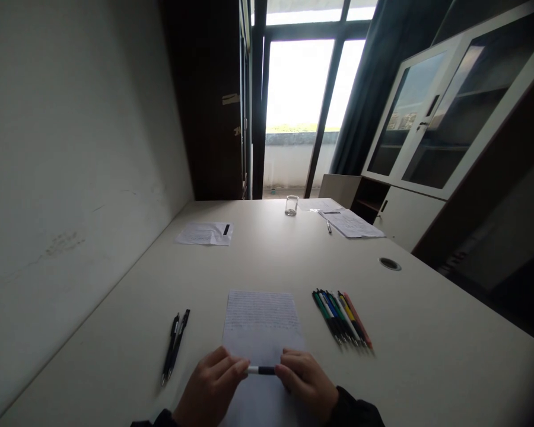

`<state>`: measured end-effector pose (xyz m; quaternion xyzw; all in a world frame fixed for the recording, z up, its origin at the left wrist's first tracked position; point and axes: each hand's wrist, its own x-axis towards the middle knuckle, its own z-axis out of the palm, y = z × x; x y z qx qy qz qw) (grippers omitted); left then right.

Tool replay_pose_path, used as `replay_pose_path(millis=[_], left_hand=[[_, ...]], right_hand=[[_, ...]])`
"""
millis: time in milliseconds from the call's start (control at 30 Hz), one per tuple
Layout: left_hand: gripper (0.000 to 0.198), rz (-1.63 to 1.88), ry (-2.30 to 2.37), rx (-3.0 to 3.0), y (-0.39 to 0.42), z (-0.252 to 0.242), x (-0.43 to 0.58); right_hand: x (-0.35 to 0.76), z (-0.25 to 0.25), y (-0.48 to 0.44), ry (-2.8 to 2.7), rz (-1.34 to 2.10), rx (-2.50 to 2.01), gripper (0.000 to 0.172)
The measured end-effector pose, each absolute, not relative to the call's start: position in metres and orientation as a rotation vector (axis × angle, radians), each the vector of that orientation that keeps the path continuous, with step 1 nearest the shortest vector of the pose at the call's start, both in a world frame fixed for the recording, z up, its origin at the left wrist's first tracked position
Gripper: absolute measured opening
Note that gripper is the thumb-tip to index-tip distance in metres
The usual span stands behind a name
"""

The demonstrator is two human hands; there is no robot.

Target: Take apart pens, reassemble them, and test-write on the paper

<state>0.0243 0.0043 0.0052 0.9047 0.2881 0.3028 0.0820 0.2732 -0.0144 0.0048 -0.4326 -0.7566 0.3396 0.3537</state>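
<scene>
Both my hands hold one pen [261, 370], white on its left part and black on its right, level above a sheet of paper [262, 338]. My left hand [213, 382] pinches the white end. Closed on the black end is my right hand [307, 379]. Rows of handwriting cover the upper part of the sheet; its lower part is plain and partly behind my hands. Left of the paper lie two black pens [175, 347]. To the right, several coloured pens [342, 318] rest side by side in a row.
A clear glass [291, 206] stands at the table's far edge. Papers [353, 223] and a single pen [329, 226] lie at the back right, another sheet [204, 233] at the back left. A cable hole [390, 264] opens on the right. A wall [80, 178] borders the left side.
</scene>
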Motion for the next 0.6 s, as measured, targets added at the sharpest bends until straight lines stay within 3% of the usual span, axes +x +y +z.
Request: replay_pose_path(millis=[200,600], left_hand=[[0.026,0.911,0.826,2.703,0.007,0.009,0.029],[0.012,1.058,0.861,2.086,0.026,0.003,0.03]], right_hand=[[0.279,0.012,-0.015,-1.875,1.089,-1.155,0.064],[0.285,0.017,-0.011,-1.954,0.799,-1.222,0.041]])
